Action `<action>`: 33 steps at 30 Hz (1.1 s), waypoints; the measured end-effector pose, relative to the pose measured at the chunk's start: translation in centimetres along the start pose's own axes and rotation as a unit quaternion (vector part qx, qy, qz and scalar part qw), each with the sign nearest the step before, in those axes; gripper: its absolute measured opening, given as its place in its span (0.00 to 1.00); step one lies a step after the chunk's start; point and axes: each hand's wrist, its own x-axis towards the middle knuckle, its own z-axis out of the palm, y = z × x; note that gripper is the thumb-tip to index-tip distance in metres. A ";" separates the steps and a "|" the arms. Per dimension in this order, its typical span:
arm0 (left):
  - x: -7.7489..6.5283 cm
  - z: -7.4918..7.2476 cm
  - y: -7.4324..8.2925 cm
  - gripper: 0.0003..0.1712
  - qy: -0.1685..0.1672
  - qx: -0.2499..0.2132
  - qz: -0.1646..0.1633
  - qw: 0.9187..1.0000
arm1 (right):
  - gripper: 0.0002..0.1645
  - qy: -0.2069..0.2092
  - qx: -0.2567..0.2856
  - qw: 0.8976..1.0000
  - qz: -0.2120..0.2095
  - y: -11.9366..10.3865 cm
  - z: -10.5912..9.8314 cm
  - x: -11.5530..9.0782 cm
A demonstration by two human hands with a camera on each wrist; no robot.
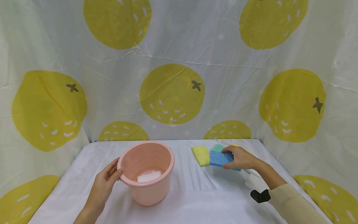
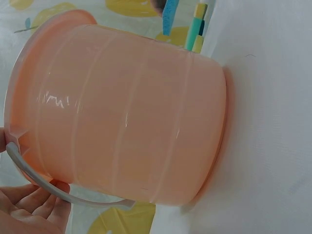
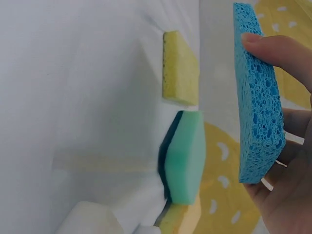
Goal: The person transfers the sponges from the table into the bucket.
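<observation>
A pink plastic bucket with a pale handle stands upright on the white-covered table. My left hand grips its rim on the left side, thumb at the rim and fingers along the outside. Inside on the bottom lies a white block, its kind unclear. On the right, my right hand pinches a blue sponge between thumb and fingers, held up off the table. Behind that sponge are a yellow sponge and a green sponge with a dark scouring layer.
Beyond the green sponge sits another yellowish sponge, partly hidden. White items lie near my right wrist, too cut off to identify. A lemon-printed curtain encloses the table at the back and both sides.
</observation>
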 end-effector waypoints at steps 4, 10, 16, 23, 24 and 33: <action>0.0 0.0 0.0 0.34 0.000 -0.001 -0.007 1.000 | 0.41 -0.003 0.003 1.000 0.009 -0.8 -0.2 0.3; 0.0 0.0 0.0 0.34 0.000 -0.001 -0.011 1.000 | 0.42 -0.004 -0.002 1.000 0.002 -2.1 -0.5 0.9; 0.0 0.0 0.1 0.34 -0.003 -0.002 -0.009 1.000 | 0.42 -0.009 0.000 1.000 -0.010 -3.4 -0.8 1.7; 0.1 0.0 0.1 0.35 -0.004 -0.003 -0.012 1.000 | 0.41 -0.016 -0.005 1.000 -0.017 -4.9 -1.5 2.6; 0.1 0.0 0.1 0.35 -0.004 -0.002 -0.013 1.000 | 0.41 -0.018 -0.006 1.000 -0.018 -5.2 -1.5 2.7; 0.1 -0.1 0.0 0.35 -0.004 0.001 -0.014 1.000 | 0.41 -0.023 -0.011 0.999 -0.038 -6.7 -2.1 3.7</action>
